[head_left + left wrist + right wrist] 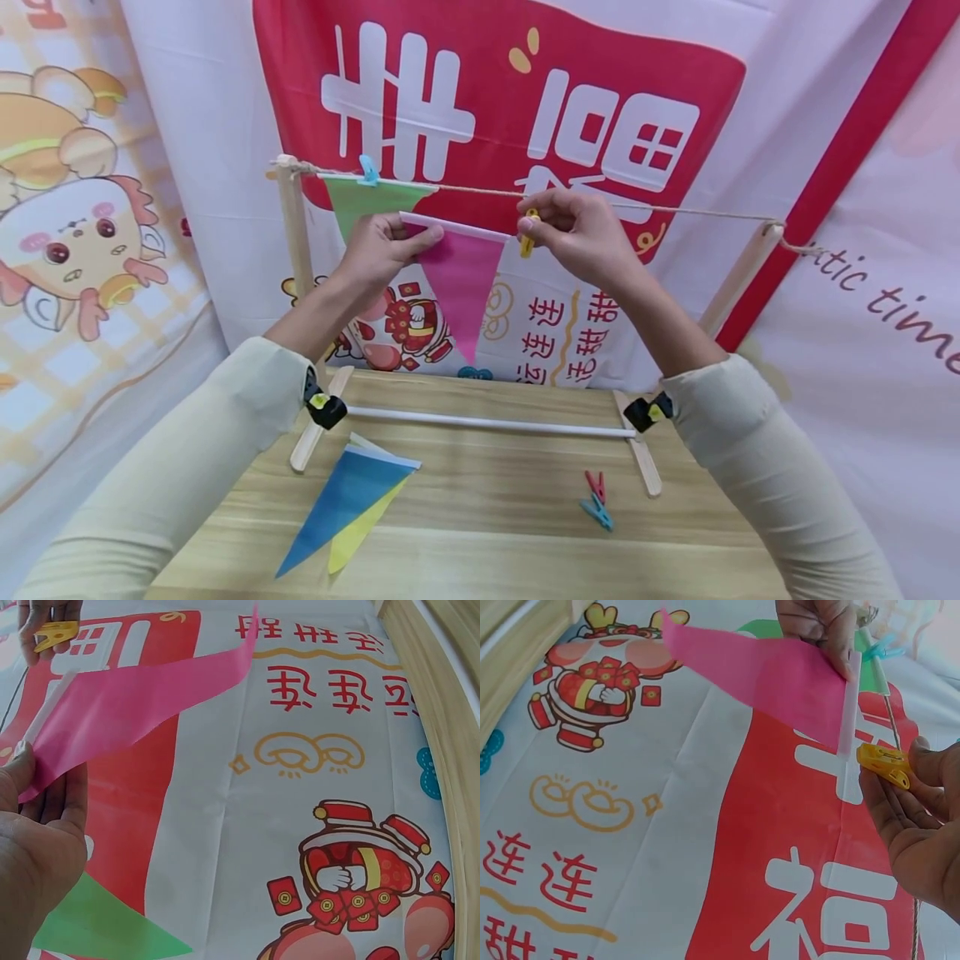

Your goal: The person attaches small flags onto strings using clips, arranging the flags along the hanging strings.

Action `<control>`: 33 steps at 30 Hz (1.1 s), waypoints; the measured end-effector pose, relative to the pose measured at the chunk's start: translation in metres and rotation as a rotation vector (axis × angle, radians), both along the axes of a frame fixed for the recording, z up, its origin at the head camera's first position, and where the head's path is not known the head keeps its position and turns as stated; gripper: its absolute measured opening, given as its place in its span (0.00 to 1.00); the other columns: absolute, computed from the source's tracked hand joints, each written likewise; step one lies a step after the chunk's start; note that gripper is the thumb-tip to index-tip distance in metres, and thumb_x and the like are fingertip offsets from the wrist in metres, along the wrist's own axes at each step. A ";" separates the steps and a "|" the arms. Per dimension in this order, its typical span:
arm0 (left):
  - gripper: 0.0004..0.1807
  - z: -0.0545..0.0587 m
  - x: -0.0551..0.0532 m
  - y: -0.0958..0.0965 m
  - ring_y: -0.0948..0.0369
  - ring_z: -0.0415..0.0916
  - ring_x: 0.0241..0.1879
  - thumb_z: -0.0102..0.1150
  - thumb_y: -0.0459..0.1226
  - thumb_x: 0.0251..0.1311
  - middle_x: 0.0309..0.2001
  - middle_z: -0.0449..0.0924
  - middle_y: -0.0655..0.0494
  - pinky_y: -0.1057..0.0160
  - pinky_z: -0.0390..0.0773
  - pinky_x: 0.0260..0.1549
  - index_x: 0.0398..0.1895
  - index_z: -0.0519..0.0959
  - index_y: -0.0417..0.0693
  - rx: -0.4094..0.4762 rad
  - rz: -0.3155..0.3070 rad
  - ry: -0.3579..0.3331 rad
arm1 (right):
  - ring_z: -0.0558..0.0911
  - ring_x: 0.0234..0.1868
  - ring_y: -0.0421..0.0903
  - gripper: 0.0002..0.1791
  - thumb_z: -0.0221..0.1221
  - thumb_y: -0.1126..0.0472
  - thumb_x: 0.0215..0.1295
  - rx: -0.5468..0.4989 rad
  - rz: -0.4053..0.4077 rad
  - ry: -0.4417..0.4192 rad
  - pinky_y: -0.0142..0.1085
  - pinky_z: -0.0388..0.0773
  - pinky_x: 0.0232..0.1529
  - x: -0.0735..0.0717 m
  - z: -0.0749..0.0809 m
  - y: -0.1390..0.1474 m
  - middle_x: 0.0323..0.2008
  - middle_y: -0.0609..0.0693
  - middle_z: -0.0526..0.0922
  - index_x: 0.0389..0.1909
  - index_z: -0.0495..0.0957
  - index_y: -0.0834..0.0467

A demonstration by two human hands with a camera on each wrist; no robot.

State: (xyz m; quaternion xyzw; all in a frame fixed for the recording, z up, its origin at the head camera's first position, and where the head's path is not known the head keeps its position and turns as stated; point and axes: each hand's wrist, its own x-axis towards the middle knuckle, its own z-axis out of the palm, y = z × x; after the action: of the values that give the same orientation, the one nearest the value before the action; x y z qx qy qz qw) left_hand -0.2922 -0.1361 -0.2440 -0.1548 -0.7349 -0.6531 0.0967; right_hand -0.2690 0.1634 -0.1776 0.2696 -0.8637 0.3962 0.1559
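Note:
My left hand (386, 250) pinches the upper left corner of a pink pennant (468, 292), whose white top band sits a little below the twine (480, 192). Between thumb and fingers of my right hand (581, 233) is a yellow clothespin (529, 233), held just right of the pennant's free corner. In the right wrist view the yellow clothespin (883, 765) lies apart from the white band (850, 705). A green pennant (375, 198) hangs on the twine at the left, fixed by a light blue clothespin (368, 171) and partly hidden behind my left hand.
Wooden posts (294, 225) (742, 271) hold the twine's ends, and a white rod (487, 422) joins their feet. On the wooden table (487, 550) lie a blue pennant (348, 496) over a yellow one (363, 525), plus red (595, 485) and blue clothespins (597, 512). A printed cloth hangs behind.

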 end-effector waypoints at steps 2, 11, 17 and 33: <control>0.23 0.002 0.000 0.001 0.62 0.94 0.54 0.72 0.46 0.78 0.60 0.95 0.53 0.61 0.88 0.66 0.70 0.87 0.48 0.012 -0.011 0.004 | 0.94 0.48 0.46 0.19 0.70 0.49 0.79 -0.002 0.007 0.006 0.34 0.91 0.54 0.001 0.001 -0.001 0.50 0.53 0.95 0.63 0.88 0.53; 0.21 0.010 0.004 0.013 0.58 0.94 0.54 0.73 0.46 0.76 0.58 0.95 0.54 0.61 0.90 0.62 0.66 0.90 0.49 0.111 -0.021 0.017 | 0.94 0.49 0.46 0.17 0.71 0.53 0.79 -0.036 0.056 0.058 0.31 0.91 0.53 0.002 0.011 -0.004 0.50 0.54 0.95 0.62 0.90 0.54; 0.23 0.011 0.003 0.020 0.54 0.93 0.59 0.73 0.44 0.76 0.63 0.93 0.50 0.58 0.90 0.64 0.69 0.88 0.47 0.214 -0.019 -0.012 | 0.93 0.48 0.46 0.17 0.70 0.53 0.80 -0.040 0.056 0.073 0.27 0.89 0.49 0.003 0.021 -0.008 0.50 0.55 0.95 0.62 0.90 0.55; 0.23 0.013 0.002 0.042 0.49 0.90 0.66 0.70 0.41 0.78 0.68 0.89 0.46 0.54 0.88 0.68 0.71 0.85 0.43 0.344 -0.022 -0.046 | 0.92 0.47 0.45 0.17 0.68 0.55 0.81 -0.099 0.063 0.129 0.29 0.89 0.54 0.004 0.039 -0.010 0.50 0.55 0.93 0.63 0.89 0.56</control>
State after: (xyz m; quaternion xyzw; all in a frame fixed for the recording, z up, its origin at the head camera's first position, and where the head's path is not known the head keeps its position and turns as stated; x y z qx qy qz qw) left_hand -0.2897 -0.0937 -0.2307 -0.1289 -0.6126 -0.7737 0.0977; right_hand -0.2654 0.1531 -0.1387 0.3136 -0.8222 0.4250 0.2119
